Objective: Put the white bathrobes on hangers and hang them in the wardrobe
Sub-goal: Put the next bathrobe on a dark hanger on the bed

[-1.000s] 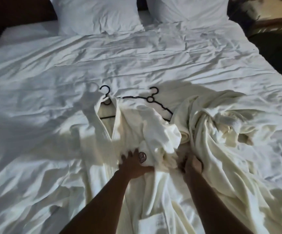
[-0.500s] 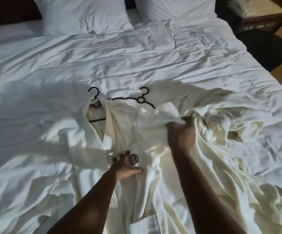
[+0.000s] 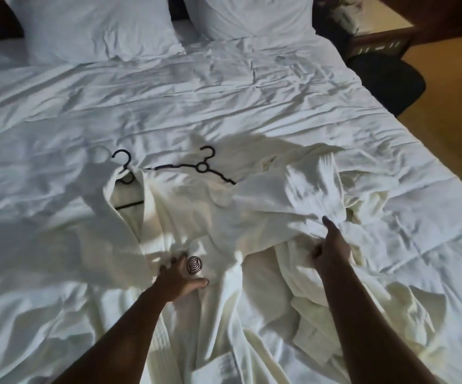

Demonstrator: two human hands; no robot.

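Your bathrobe (image 3: 168,217) lies flat on the bed (image 3: 58,120), cream-white with a waffle weave, its collar spread open and a round black logo (image 3: 194,264) printed on the chest. Its long axis runs from the collar at the far end down toward you, the hem end falling past the near edge of view. A black hanger (image 3: 126,173) sits inside the collar, hook pointing away from you toward the pillows (image 3: 99,26); its lower bar shows through the neck opening. A second black hanger (image 3: 202,167) lies bare on the sheet just right of the first, hook also pointing toward the pillows, its right arm disappearing under fabric.

Your left hand (image 3: 178,278) rests on the robe just left of the logo, fingers spread and fairly straight, pressing the cloth flat, so that grip is released. Your right hand (image 3: 329,250), well right of the logo, is clenched round a fold of the robe's cloth and lifts it; the raised fabric is motion-blurred. A second bathrobe (image 3: 368,286) lies crumpled in a heap right of the first, touching it, trailing toward you with no clear direction
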